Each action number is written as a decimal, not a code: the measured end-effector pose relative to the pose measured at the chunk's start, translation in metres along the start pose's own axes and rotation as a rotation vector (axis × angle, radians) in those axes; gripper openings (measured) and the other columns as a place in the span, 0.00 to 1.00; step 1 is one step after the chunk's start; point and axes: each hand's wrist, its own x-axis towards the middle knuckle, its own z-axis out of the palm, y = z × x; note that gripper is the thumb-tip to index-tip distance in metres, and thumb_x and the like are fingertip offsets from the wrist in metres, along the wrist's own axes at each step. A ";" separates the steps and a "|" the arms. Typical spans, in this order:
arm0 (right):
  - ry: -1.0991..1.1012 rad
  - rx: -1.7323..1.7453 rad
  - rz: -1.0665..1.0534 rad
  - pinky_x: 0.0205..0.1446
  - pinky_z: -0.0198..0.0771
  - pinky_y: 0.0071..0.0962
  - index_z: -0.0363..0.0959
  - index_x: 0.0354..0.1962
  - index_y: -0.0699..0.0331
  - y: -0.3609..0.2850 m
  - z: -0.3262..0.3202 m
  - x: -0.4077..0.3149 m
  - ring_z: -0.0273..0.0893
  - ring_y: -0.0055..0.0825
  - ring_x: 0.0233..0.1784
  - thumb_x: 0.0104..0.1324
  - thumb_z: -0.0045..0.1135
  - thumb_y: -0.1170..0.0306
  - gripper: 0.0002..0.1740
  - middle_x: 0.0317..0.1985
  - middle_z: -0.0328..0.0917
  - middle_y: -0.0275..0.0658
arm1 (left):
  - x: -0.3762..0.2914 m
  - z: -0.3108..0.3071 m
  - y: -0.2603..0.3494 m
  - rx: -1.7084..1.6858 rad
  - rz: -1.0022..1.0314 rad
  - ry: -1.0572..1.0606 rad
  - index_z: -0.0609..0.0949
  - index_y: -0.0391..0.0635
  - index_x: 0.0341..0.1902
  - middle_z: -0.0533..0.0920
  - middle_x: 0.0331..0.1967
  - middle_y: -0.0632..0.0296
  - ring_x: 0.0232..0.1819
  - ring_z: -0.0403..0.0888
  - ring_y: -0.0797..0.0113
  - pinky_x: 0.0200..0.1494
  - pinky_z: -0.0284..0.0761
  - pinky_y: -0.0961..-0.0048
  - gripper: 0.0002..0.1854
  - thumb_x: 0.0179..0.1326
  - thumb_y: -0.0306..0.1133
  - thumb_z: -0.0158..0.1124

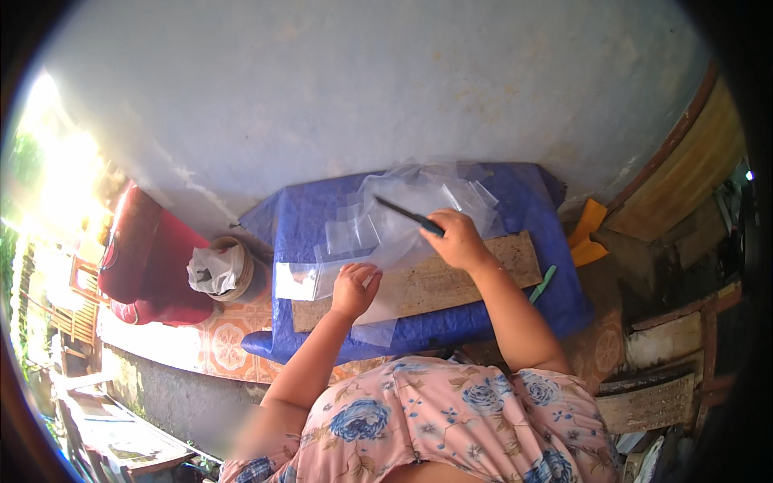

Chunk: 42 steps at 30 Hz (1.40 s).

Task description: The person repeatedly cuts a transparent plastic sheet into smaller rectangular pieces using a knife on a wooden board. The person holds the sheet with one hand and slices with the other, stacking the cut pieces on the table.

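My right hand [458,238] grips the dark handle of a knife [401,211], its black blade pointing up and left above a loose heap of clear plastic sheets [398,193]. Lower and to the left, my left hand [356,290] has bent fingers on a strip of clear plastic film [329,278], thumb close to the fingertips. The strip's left end shines brightly in the light. Beneath the film and both hands lies a worn wooden board [444,284], partly covered by plastic. A blue tarpaulin [519,187] covers the surface under everything.
A light green knife-like tool [543,284] lies right of the board. Orange material [587,232] stands beyond the tarpaulin's right edge. At the left are a bucket [244,271] with a white plastic bag [212,270] and a red upholstered seat [157,253]. A grey wall [362,90] rises behind.
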 end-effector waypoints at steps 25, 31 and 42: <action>0.040 0.192 0.987 0.36 0.68 0.27 0.76 0.29 0.64 0.143 0.018 -0.107 0.76 0.26 0.29 0.56 0.59 0.63 0.11 0.24 0.79 0.37 | 0.006 -0.003 -0.048 0.212 -0.469 -0.497 0.82 0.40 0.25 0.82 0.23 0.51 0.29 0.81 0.53 0.36 0.75 0.62 0.23 0.48 0.52 0.67; -0.178 -0.288 0.992 0.42 0.71 0.41 0.78 0.31 0.65 0.162 0.057 -0.132 0.79 0.46 0.36 0.57 0.57 0.60 0.15 0.30 0.80 0.49 | 0.025 0.025 -0.078 0.390 -0.466 -0.683 0.82 0.42 0.29 0.83 0.30 0.52 0.36 0.81 0.51 0.42 0.75 0.59 0.22 0.49 0.52 0.66; -0.194 -0.544 0.645 0.42 0.71 0.41 0.73 0.35 0.60 0.157 0.085 -0.145 0.74 0.41 0.41 0.53 0.60 0.70 0.11 0.33 0.75 0.43 | 0.049 0.057 -0.116 0.449 -0.607 -0.834 0.84 0.52 0.36 0.83 0.38 0.59 0.43 0.80 0.56 0.45 0.75 0.62 0.17 0.47 0.50 0.68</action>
